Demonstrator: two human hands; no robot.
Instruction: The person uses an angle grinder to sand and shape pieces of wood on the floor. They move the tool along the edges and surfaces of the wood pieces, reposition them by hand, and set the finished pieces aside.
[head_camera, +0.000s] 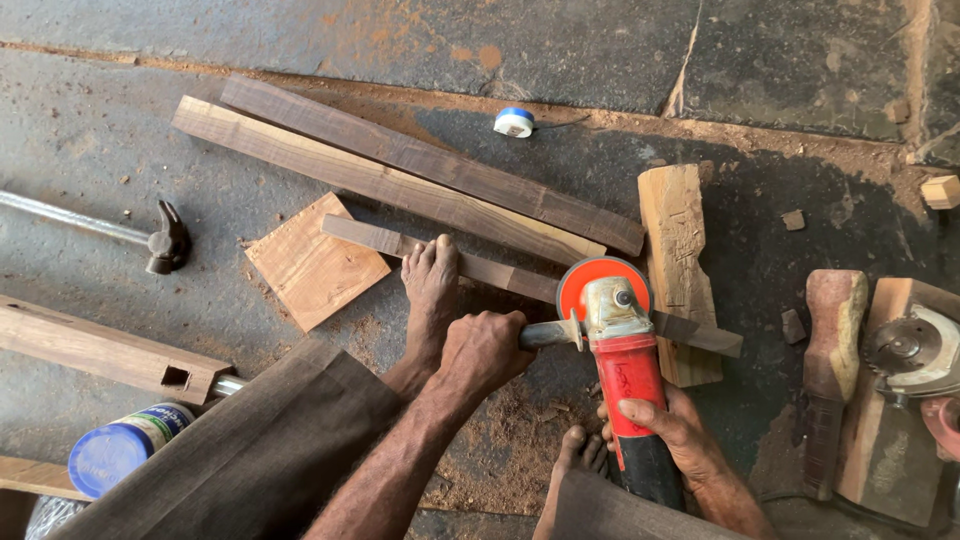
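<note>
1. Left hand (485, 350) is closed on the side handle; right hand (665, 425) is wrapped round the grinder (625, 350) body.
2. Strip (500, 270) lies underfoot across the block (678, 250).
3. Best kept pinned, disc level.

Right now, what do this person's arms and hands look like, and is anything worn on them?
Both forearms are bare, with no sleeves, gloves, watch or rings showing on the left hand or the right hand. The feet are bare too; brown cloth covers the legs.
</note>
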